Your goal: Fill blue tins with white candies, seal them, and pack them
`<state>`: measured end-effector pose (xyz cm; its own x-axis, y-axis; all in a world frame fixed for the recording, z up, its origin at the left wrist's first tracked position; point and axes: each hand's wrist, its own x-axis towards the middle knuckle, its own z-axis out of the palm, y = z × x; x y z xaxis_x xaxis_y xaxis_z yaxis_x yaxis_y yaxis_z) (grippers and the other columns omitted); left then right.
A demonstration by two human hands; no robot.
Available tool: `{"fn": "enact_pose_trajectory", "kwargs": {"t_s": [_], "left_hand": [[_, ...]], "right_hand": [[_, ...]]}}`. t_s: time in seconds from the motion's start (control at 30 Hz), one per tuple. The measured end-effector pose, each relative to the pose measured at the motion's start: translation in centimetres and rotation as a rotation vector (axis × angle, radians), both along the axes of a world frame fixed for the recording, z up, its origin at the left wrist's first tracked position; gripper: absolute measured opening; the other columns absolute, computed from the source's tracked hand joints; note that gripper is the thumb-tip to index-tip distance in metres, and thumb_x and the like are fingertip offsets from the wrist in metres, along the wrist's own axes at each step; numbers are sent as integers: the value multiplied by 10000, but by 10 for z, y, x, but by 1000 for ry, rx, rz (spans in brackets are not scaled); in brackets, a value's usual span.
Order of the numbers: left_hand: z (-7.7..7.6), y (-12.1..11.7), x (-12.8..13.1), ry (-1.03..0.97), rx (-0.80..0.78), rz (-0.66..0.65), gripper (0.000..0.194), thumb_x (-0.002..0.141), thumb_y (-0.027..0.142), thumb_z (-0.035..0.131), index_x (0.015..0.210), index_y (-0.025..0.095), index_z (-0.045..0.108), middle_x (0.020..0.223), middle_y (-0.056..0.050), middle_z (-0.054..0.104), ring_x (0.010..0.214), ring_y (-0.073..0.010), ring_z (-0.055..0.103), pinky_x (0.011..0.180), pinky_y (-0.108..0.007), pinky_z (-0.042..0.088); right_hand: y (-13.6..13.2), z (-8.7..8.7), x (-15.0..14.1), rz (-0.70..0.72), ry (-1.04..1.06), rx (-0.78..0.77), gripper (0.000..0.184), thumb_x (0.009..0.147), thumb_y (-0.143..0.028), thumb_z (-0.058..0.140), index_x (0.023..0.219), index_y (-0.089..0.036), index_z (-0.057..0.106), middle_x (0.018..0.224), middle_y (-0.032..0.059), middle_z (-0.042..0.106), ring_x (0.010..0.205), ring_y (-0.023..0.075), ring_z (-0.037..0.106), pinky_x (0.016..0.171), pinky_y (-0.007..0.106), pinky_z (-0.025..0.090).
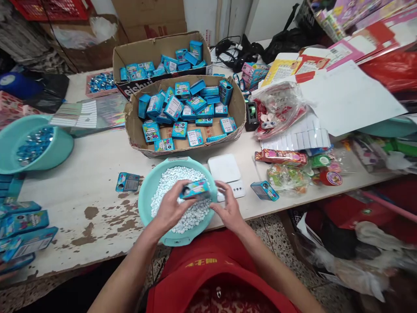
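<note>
My left hand (171,205) grips a small blue candy box (196,189), slightly blurred, over a teal basin (145,182). Small white candies (169,178) fill much of the basin. At the basin's right rim is my right hand (230,206), thumb and fingers apart, with nothing visible between them. It is close to the right end of the box and in front of a white scale (224,168). One blue box (127,181) lies left of the basin, and another blue box (265,191) lies to the right of the scale.
Behind the basin stand a cardboard box (130,130) and a second carton (120,54), both holding several blue boxes. A teal tub (61,145) with shiny wrapped pieces is at left. Several blue boxes (28,221) stand at lower left, beside a partly visible hand. Plastic-wrapped sweets (288,176) lie right.
</note>
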<state>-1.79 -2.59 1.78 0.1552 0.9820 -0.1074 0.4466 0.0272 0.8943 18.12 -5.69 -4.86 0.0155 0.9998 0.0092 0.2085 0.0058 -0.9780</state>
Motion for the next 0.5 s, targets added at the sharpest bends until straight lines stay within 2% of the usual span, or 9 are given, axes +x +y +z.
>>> {"fn": "enact_pose_trajectory", "kwargs": {"t_s": [0.07, 0.13, 0.2, 0.23, 0.3, 0.37, 0.43, 0.5], "left_hand": [[5, -9, -22, 166, 74, 288, 413, 633, 370, 733, 1010, 257, 608, 946, -25, 626, 842, -215, 585, 752, -316, 471], [9, -19, -55, 375, 99, 636, 479, 595, 436, 735, 1013, 274, 568, 934, -5, 600, 822, -221, 569, 750, -350, 467], [9, -30, -94, 566, 2, 965, 495, 572, 479, 719, 988, 307, 515, 897, 29, 583, 822, -237, 558, 765, -396, 459], [6, -36, -112, 641, -88, 1080, 487, 555, 484, 716, 952, 320, 487, 875, 46, 576, 838, -247, 554, 774, -414, 454], [-11, -46, -144, 733, -276, 1195, 463, 510, 468, 715, 839, 314, 428, 833, 69, 559, 875, -265, 544, 781, -437, 445], [-38, -55, -165, 722, -394, 1238, 479, 463, 443, 717, 738, 277, 361, 778, 63, 535, 890, -288, 534, 769, -456, 439], [-72, -62, -177, 646, -395, 1268, 508, 432, 400, 721, 700, 257, 313, 709, 42, 491, 898, -312, 527, 765, -473, 431], [-100, -65, -181, 480, -306, 1195, 487, 469, 372, 694, 721, 256, 294, 691, 25, 460, 938, -335, 517, 794, -507, 414]], "right_hand": [[-1, -3, 35, -242, -304, 79, 641, 741, -484, 657, 1267, -201, 426, 1257, 142, 493, 1182, 278, 452, 1001, 472, 358], [-4, -15, 80, -524, -587, 80, 732, 688, -540, 681, 1260, -153, 438, 1257, 189, 477, 1202, 333, 406, 995, 533, 315], [-9, -32, 123, -638, -720, -47, 831, 604, -623, 691, 1215, -102, 479, 1206, 225, 506, 1145, 377, 433, 937, 561, 336], [-12, -40, 139, -613, -708, -138, 805, 592, -648, 672, 1156, -93, 523, 1126, 216, 554, 1062, 367, 487, 890, 546, 373], [-14, -52, 160, -538, -656, -258, 705, 601, -671, 626, 1025, -108, 595, 974, 171, 617, 903, 322, 547, 811, 502, 421], [-11, -53, 163, -517, -627, -268, 622, 621, -655, 610, 953, -130, 626, 897, 133, 635, 815, 279, 557, 770, 455, 439], [-1, -48, 153, -540, -607, -194, 583, 638, -619, 623, 965, -137, 633, 898, 116, 637, 791, 249, 559, 753, 413, 449], [16, -40, 135, -513, -570, -106, 550, 663, -584, 631, 987, -139, 633, 898, 102, 635, 781, 225, 561, 739, 376, 458]]}}
